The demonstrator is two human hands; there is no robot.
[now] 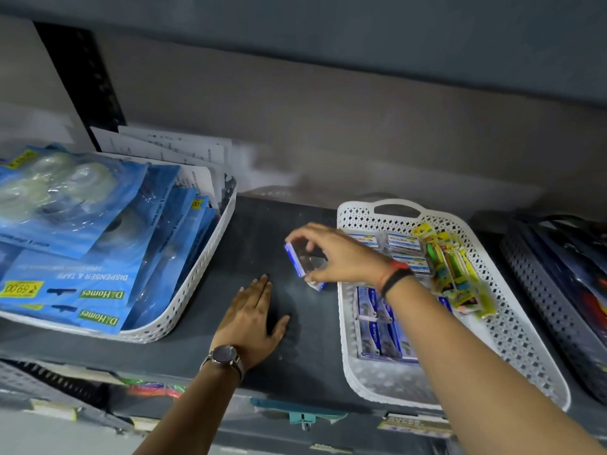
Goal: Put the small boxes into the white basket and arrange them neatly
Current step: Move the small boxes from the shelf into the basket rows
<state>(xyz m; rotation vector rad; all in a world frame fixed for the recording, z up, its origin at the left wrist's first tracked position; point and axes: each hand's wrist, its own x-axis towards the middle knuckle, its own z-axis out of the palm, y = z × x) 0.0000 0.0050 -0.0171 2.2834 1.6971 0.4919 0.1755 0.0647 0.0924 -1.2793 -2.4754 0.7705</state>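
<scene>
1. Small blue-and-white boxes [381, 336], wrapped in clear plastic, lie flat in the white perforated plastic basket [512, 333] on the dark shelf [315, 356], packed side by side along its left wall with their long sides running front to back.
2. The left hand [249, 326], with a round wristwatch [224, 355] on the wrist, lies palm down on the bare shelf left of the basket, its fingers [259, 290] straight, close together and holding nothing.
3. The right hand [335, 254], wearing red and black wristbands [395, 274], reaches across the basket's left rim; its fingers [295, 236] and thumb clamp one more clear-wrapped blue box [303, 262], tilted on edge just outside the rim.
4. Further back in the basket lie white-labelled boxes [403, 243] and yellow-green packets [456, 274].
5. A second white basket [197, 274] to the left holds blue tape-dispenser packs [65, 244]; a dark basket [542, 310] stands at the right.
</scene>
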